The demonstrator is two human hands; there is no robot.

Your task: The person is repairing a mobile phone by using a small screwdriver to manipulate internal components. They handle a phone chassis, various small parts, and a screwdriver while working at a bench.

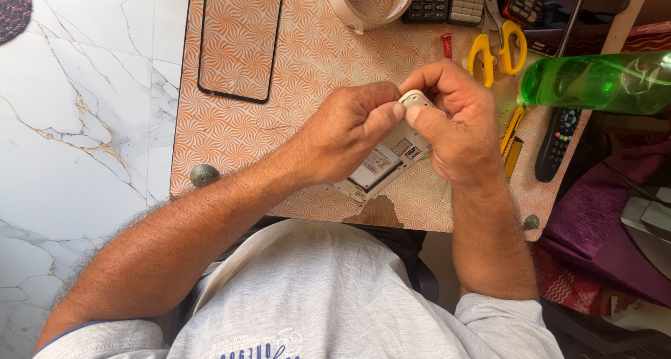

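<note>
Phone body [386, 164], opened at the back and only one, is between my two hands above the small orange patterned table [307, 58]. Its long axis goes diagonal, from lower left near the table's front edge to upper right, where its top end points away from me. My left hand [346, 132] lies over its middle and the thumb presses at the top end. My right hand [454, 121] closes narrow around the same end, thumb and forefinger pinching a small white piece [416, 97] there. Around I count one black screen frame [239, 41], one roll of tape [370, 2], one pair of yellow scissors [498, 48], one green bottle [597, 83] and one black remote [559, 142].
</note>
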